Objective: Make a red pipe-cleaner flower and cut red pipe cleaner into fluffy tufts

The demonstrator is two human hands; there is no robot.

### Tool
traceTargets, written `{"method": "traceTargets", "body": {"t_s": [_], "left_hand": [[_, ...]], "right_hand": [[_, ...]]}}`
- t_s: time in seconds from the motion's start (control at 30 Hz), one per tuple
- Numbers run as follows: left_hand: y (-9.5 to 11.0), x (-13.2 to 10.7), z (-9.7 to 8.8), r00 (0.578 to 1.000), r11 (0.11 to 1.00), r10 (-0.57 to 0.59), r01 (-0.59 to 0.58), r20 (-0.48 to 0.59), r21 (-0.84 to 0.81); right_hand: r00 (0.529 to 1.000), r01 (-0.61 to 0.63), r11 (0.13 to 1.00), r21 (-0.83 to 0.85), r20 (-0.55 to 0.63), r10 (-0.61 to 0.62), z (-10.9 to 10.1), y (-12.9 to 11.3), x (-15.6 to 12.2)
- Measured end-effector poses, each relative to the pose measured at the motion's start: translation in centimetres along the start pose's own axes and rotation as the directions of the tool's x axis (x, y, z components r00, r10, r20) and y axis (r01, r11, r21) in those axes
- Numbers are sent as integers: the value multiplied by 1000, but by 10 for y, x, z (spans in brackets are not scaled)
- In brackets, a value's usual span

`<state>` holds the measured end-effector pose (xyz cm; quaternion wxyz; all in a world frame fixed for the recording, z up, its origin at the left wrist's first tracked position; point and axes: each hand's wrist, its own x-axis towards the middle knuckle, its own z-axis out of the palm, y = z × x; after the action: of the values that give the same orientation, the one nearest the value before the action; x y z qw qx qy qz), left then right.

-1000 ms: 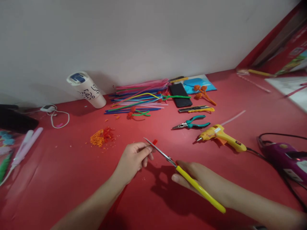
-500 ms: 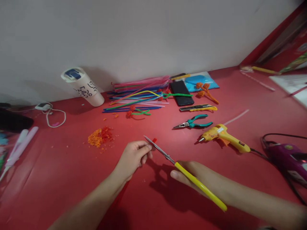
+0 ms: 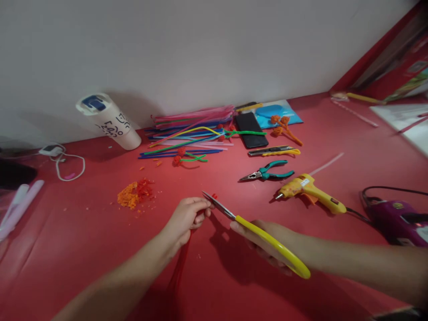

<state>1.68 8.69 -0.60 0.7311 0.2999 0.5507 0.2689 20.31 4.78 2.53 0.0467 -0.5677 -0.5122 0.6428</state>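
My left hand (image 3: 185, 218) is closed in a pinch on a red pipe cleaner (image 3: 214, 196); only its short tip shows past my fingertips, and its length trails down under my wrist. My right hand (image 3: 267, 243) grips yellow-handled scissors (image 3: 247, 225). The thin metal blades point up and left and meet the red tip right at my left fingertips. Both hands hover low over the red table (image 3: 83, 249).
Beyond my hands lie green-handled pliers (image 3: 265, 171), a yellow glue gun (image 3: 309, 194), a utility knife (image 3: 272, 152), a black phone (image 3: 250, 129), a bundle of coloured pipe cleaners (image 3: 190, 133), a white tube (image 3: 109, 120) and orange-red trimmings (image 3: 133, 194). A purple tool (image 3: 397, 218) sits right.
The scissors have slid left and closer to my left fingertips, and their handle loop has turned into view. My left hand has barely shifted.
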Motion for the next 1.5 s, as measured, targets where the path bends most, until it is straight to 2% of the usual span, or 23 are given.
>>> {"method": "traceTargets", "body": {"t_s": [0.1,0.27,0.33,0.43,0.53,0.63,0.93,1.1,1.2,1.33,1.5], "left_hand": [[-1,4,-1,1000,1000,-14,14,4,-2],[-2,5,-7,1000,1000,-25,25,13,-2],[-3,1,-8,1000,1000,-2,1,29,26],[-6,-7,-4,995,989,44,-56,92,136],[-9,-15,4,987,964,44,-83,157,251],[-11,-22,10,984,942,41,-96,174,320],[-23,-30,11,978,916,33,-111,204,384],[-25,-31,16,989,946,8,-55,148,318],[-22,-33,18,991,943,10,-54,135,328],[-17,-37,15,984,941,53,-106,170,320],[-14,-37,12,990,939,34,-78,135,336]], "right_hand": [[977,-185,981,55,117,177,-3,-2,-1],[938,-320,946,45,152,310,-4,-8,2],[966,-242,970,10,96,240,-5,-12,2],[999,-48,999,-12,-16,48,-6,-16,7],[990,107,994,-8,-96,-107,-3,-14,17],[969,207,978,13,-144,-203,3,-10,27],[961,167,977,-131,-200,-191,13,-5,19],[939,168,962,-214,-264,-222,15,-8,15],[949,155,966,-208,-242,-204,15,-10,16],[957,146,977,-159,-227,-180,13,-7,20],[950,156,978,-138,-250,-186,5,-6,20]]}}
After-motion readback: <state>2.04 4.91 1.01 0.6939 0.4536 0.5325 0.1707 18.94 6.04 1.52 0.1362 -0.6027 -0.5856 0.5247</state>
